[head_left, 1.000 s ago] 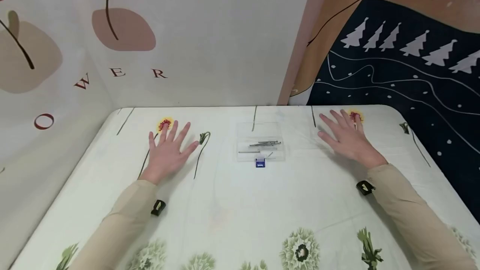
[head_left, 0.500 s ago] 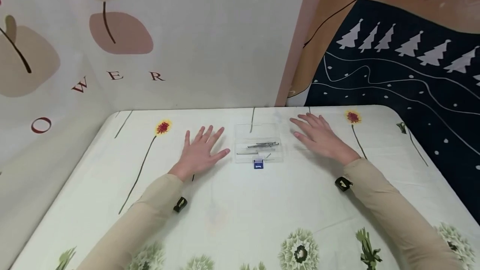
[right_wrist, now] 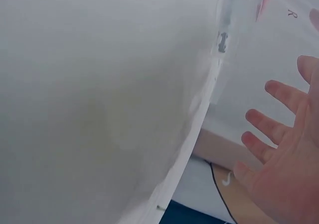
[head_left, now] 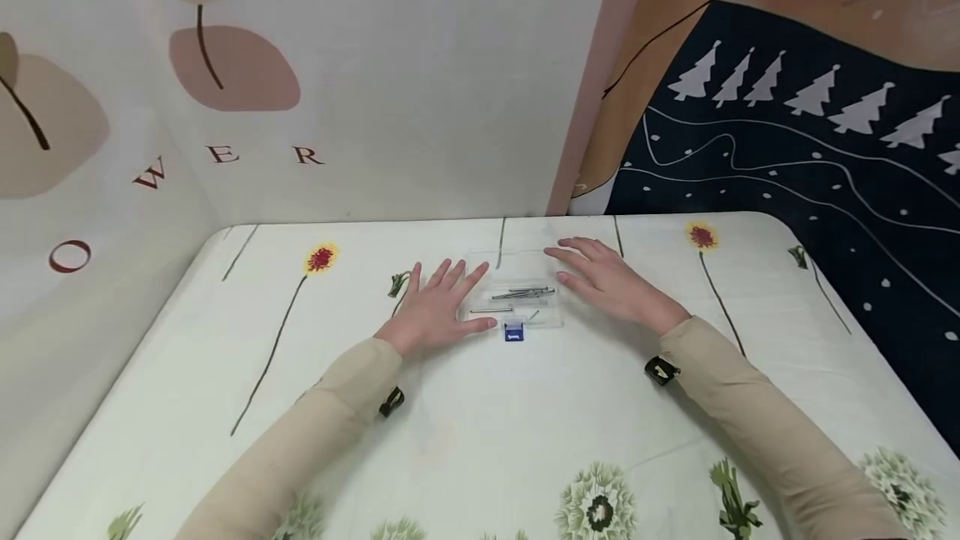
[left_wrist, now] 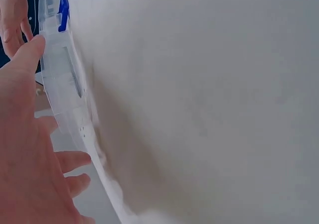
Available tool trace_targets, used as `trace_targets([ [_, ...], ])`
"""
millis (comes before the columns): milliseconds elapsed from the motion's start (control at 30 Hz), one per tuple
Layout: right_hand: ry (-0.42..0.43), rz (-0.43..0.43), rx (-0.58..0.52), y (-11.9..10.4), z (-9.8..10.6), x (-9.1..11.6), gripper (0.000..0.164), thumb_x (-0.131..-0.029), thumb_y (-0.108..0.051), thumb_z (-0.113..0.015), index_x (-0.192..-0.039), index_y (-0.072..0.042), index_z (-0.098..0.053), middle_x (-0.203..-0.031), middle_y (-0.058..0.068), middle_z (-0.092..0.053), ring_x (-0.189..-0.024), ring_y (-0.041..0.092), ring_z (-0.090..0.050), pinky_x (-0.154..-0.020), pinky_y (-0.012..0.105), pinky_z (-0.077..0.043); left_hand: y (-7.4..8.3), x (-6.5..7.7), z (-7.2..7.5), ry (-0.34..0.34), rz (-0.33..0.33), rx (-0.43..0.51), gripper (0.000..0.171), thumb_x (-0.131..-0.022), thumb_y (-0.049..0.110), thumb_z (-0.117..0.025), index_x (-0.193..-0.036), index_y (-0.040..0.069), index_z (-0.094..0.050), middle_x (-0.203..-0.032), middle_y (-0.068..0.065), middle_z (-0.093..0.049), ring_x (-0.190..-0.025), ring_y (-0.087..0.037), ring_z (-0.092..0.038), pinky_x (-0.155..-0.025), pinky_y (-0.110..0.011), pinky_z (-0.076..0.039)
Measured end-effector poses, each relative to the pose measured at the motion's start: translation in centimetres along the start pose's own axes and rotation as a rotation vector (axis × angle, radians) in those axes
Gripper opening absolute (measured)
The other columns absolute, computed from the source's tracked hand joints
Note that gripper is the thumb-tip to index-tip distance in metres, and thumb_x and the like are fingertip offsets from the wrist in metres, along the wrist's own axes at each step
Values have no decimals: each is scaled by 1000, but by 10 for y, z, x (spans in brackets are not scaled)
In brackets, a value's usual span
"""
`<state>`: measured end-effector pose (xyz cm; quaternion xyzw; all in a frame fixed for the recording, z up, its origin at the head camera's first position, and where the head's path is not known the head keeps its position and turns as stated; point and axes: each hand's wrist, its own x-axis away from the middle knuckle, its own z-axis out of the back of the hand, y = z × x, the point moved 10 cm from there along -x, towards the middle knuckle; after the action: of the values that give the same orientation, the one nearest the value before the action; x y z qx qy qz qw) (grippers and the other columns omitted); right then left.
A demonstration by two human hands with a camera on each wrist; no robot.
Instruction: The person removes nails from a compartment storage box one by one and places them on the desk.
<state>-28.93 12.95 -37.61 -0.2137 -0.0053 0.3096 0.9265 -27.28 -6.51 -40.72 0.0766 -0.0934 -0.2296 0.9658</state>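
Note:
A clear plastic case (head_left: 517,271) lies on the table, with several thin metal nails or pins (head_left: 525,293) inside and a blue latch (head_left: 513,332) at its near edge. My left hand (head_left: 437,312) is at its left side, fingers spread, the thumb close to the near left corner; whether it touches cannot be told. At the right side is my right hand (head_left: 615,283), its fingers extended towards the far right corner. In the left wrist view the case (left_wrist: 57,74) stands beside the left thumb. The right wrist view has the right hand (right_wrist: 289,144) with fingers apart, holding nothing.
The white tablecloth (head_left: 465,432) carries printed flowers and stems. A pale printed curtain (head_left: 420,107) hangs behind the table, and a dark cloth with white trees (head_left: 787,140) hangs at the right.
Both hands have come inward from far apart to the two sides of the case, the left moving right and the right moving left. The case stays in its place on the table.

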Motion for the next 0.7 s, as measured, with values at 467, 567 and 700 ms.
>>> trace_targets([
  [467,-54,145,-186,-21,-13,-8,29,-101,-14,-50,-125,-9,-65,-144,17,-42,-133,38,-32,-106,57,-26,2,-12,-6,-45,30,116,88,-87,71,-47,-156,23,-18,-157,-22,-11,-145,-34,-7,-114,-52,2],
  [567,-82,122,-219,-18,-18,-9,29,-100,-11,-51,-125,-7,-65,-145,18,-40,-133,39,-30,-107,56,-25,2,-16,-8,-60,34,114,89,-87,70,-48,-156,23,-18,-157,-23,-10,-145,-33,-7,-115,-51,1],
  [700,-106,74,-231,-8,-21,-10,31,-97,-9,-54,-126,-8,-65,-146,17,-39,-135,38,-29,-108,55,-25,2,-20,-9,-89,44,95,90,-87,71,-48,-156,23,-17,-157,-23,-9,-145,-33,-5,-115,-50,2],
])
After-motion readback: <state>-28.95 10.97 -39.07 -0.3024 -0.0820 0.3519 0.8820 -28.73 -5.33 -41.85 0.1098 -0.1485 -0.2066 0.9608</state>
